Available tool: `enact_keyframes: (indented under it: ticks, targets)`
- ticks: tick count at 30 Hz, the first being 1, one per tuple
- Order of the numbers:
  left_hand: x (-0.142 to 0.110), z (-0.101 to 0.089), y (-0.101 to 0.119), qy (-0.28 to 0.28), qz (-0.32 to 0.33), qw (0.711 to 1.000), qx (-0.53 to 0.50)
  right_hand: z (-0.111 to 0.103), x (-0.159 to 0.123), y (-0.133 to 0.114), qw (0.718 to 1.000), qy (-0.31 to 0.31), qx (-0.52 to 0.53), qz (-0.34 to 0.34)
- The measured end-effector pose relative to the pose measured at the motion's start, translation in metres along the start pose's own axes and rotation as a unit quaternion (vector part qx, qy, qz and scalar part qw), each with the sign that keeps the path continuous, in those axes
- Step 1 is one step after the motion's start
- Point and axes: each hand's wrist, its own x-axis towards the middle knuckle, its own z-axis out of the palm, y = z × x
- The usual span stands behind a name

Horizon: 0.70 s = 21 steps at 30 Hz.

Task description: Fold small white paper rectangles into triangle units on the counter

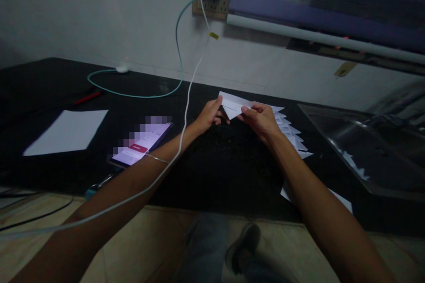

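Note:
A folded piece of white paper [231, 105] is held up over the black countertop, a triangular point of it facing down. My left hand [210, 112] pinches its left corner between thumb and fingers. On the right side, my right hand [260, 117] grips the same paper, thumb on top. Just beyond my right wrist lies an overlapping row of folded white papers [292, 135], partly covered by my hand and forearm. Another white sheet [341, 201] shows on both sides of my right forearm near the counter's front edge.
At left lie a white sheet [68, 135] and a lit phone [142, 143]. A white cable [186, 119] hangs from the wall socket [215, 6] across my left forearm. A teal cable [133, 96] loops along the counter [212, 177]. The metal sink [375, 154] is at right.

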Motion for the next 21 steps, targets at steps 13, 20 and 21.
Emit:
enact_keyframes:
  ticks: [13, 20, 21]
  targets:
    - [-0.013, 0.004, 0.008, 0.072, 0.110, 0.956, 0.263, -0.002, 0.007, 0.013, 0.995, 0.099, -0.026, -0.019]
    - [-0.015, 0.010, 0.011, 0.060, 0.081, 0.983, 0.156, 0.005, 0.004, 0.017, 0.993, 0.109, -0.027, -0.041]
    - [-0.015, 0.010, 0.010, 0.065, 0.079, 0.984, 0.145, 0.005, 0.004, 0.018, 0.992, 0.111, -0.036, -0.046]
